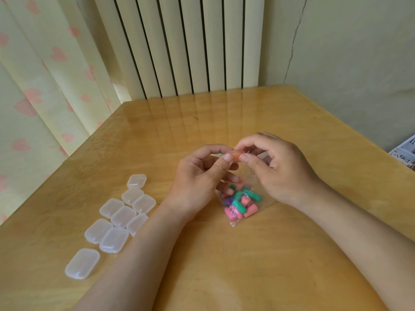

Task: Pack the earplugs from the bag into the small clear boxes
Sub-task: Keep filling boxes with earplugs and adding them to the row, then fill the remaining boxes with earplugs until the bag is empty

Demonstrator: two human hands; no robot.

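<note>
A small clear plastic bag (253, 182) stands on the wooden table (224, 254), held up by its top edge. Inside its lower part lie several pink, green and purple earplugs (239, 204). My left hand (197, 180) pinches the bag's top on the left, thumb against forefinger. My right hand (276, 169) pinches the same top edge on the right; the thumbs almost meet. To the left lie several small clear boxes (119, 216), all with lids down, partly behind my left forearm.
A white radiator (179, 41) stands behind the table's far edge. A curtain with pink hearts (45, 75) hangs at the left. A printed paper (404, 153) shows past the table's right edge, against a pale wall.
</note>
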